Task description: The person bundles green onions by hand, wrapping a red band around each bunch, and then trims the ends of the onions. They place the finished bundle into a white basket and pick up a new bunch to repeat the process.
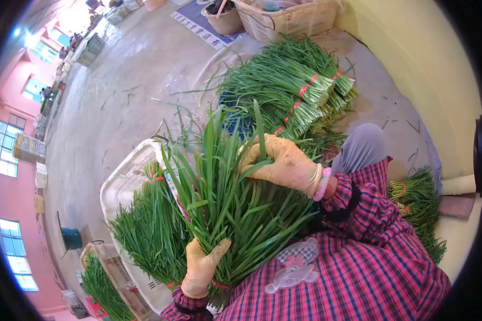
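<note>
A bunch of garlic chives [235,214], long green blades fanned upward, leans across my lap with a red tie near its lower end. My left hand [201,267], in a pale rubber glove, is closed on the bunch low down, thumb across the blades; its other fingers are mostly hidden. Above, at the leafy upper part, my gloved right hand [284,163] has curled fingers pinching a chive blade [260,131] that sticks up. Beside the held bunch, a white plastic basket [112,195] contains other tied chives [150,227].
Red-banded chive bundles [292,85] are piled on a ground sheet ahead. More chives [418,208] lie at my right by the yellow wall [412,59]. A basket [289,21] stands at the back, another crate [112,267] at lower left. Loose blades litter the concrete floor [128,69].
</note>
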### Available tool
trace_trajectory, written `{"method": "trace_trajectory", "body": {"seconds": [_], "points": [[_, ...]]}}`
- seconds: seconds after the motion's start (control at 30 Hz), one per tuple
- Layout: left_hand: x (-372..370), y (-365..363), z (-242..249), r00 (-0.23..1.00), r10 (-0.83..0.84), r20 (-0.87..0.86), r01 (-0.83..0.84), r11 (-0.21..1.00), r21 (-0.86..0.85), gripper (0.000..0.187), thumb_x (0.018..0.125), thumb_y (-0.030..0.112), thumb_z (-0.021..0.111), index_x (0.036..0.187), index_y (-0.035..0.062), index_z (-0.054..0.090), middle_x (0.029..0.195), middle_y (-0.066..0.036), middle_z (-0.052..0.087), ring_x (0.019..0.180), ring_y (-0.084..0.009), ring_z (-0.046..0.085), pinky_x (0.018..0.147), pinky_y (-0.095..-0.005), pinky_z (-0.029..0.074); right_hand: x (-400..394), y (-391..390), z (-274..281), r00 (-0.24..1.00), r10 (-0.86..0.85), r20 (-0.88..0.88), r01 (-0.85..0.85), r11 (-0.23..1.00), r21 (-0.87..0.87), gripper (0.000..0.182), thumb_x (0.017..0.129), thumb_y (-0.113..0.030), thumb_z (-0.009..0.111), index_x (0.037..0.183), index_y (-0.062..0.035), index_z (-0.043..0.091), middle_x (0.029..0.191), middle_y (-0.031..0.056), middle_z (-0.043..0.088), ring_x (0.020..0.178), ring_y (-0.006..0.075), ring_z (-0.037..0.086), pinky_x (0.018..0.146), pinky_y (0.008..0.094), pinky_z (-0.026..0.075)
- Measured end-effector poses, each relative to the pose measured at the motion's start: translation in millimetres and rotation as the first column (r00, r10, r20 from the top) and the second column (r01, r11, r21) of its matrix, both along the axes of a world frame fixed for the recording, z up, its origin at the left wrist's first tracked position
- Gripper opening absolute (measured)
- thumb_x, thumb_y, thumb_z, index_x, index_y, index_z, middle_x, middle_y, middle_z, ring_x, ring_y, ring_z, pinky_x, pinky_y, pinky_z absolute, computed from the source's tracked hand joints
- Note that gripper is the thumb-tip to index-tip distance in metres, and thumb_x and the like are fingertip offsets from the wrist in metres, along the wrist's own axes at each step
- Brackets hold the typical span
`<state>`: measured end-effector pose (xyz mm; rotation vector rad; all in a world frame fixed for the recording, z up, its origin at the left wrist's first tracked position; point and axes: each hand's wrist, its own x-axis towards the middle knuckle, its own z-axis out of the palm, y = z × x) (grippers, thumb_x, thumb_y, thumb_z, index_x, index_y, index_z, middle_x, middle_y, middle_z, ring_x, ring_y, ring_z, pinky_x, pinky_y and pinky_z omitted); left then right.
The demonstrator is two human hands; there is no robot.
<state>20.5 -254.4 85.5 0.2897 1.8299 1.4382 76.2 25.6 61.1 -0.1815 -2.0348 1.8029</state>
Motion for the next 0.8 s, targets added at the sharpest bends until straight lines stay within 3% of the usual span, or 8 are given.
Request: {"method": "trace_trajectory", "body": {"seconds": [0.1,0.17,0.23,0.3,0.33,0.53,0.7,0.8], "points": [[-0.7,1.0,-3.0,1.000,-0.011,-0.028,0.011,1.000,0.004,0.027,0.088,0.002,0.070,0.113,-0.0017,0.063,0.102,-0.002,0.068,0.087,-0.0094,0.061,0.080,-0.0255,0.050,4.1,6.0,6.5,0.995,-0.086,-0.041,0.095,0.932,0.351,0.007,0.077,-0.004,0.073,0.080,-0.0058,0.067,0.090,0.0047,0.066,0.090,0.0211,0.061,0.085,0.0344,0.049],[-0.7,1.8,-1.7,1.000,-0.007,-0.013,0.007,1.000,0.019,0.027,0.088,0.002,0.070,0.114,-0.0015,0.063,0.102,-0.003,0.068,0.088,-0.0095,0.060,0.081,-0.0257,0.050,3.6,5.8,8.8,0.993,-0.113,-0.034,0.118,0.929,0.351,0.006,0.081,-0.002,0.069,0.081,-0.0053,0.065,0.089,0.0041,0.066,0.091,0.0190,0.061,0.085,0.0340,0.049],[-0.7,0.8,-1.3,1.000,0.002,-0.002,-0.002,0.999,0.033,0.027,0.088,0.002,0.069,0.114,-0.0014,0.062,0.103,-0.003,0.068,0.088,-0.0096,0.060,0.081,-0.0258,0.049,-0.9,7.3,3.6,0.954,-0.244,-0.177,0.267,0.956,0.119,0.007,0.083,-0.010,0.070,0.087,-0.0046,0.067,0.089,0.0048,0.067,0.086,0.0160,0.063,0.080,0.0303,0.050],[-0.1,-2.7,-1.3,0.999,0.030,0.026,-0.031,0.997,0.064,0.026,0.089,0.002,0.068,0.115,-0.0011,0.062,0.104,-0.003,0.067,0.089,-0.0096,0.060,0.082,-0.0258,0.049,3.7,22.2,14.1,0.932,-0.358,0.055,0.361,0.931,-0.061,0.012,0.090,-0.014,0.067,0.092,-0.0025,0.068,0.089,0.0026,0.067,0.084,0.0090,0.060,0.077,0.0259,0.049],[0.0,-2.9,-0.6,0.999,0.037,0.024,-0.039,0.997,0.065,0.026,0.089,0.002,0.068,0.115,-0.0011,0.062,0.104,-0.003,0.067,0.089,-0.0096,0.060,0.082,-0.0258,0.049,1.4,34.1,12.4,0.921,-0.388,-0.022,0.371,0.895,-0.249,0.011,0.091,-0.014,0.065,0.093,-0.0036,0.069,0.090,0.0027,0.068,0.080,0.0096,0.060,0.074,0.0248,0.049],[1.4,-3.1,-3.7,0.995,0.086,0.046,-0.091,0.987,0.135,0.025,0.091,0.003,0.066,0.115,-0.0013,0.063,0.105,-0.002,0.067,0.092,-0.0100,0.060,0.086,-0.0268,0.048,27.7,81.9,8.2,0.865,-0.483,0.137,0.487,0.741,-0.462,0.015,0.094,-0.014,0.064,0.102,-0.0041,0.070,0.094,0.0022,0.069,0.078,0.0089,0.062,0.072,0.0228,0.050],[1.6,-0.2,-3.9,0.999,0.035,-0.033,-0.032,0.996,0.087,0.023,0.091,0.003,0.066,0.113,-0.0004,0.064,0.104,-0.002,0.067,0.091,-0.0099,0.060,0.085,-0.0271,0.048,23.1,38.2,35.3,0.872,-0.466,-0.147,0.456,0.884,-0.102,0.017,0.094,-0.012,0.065,0.108,-0.0036,0.071,0.092,0.0022,0.070,0.082,0.0078,0.061,0.074,0.0244,0.051],[2.0,-3.3,-6.4,0.999,0.009,-0.049,-0.005,0.996,0.093,0.022,0.090,0.003,0.067,0.112,0.0000,0.065,0.104,-0.001,0.067,0.090,-0.0094,0.060,0.084,-0.0266,0.048,24.1,24.7,56.4,0.989,-0.090,-0.119,0.109,0.980,0.165,0.016,0.092,-0.013,0.066,0.103,-0.0027,0.072,0.095,0.0055,0.071,0.083,0.0136,0.063,0.077,0.0283,0.052]]}}
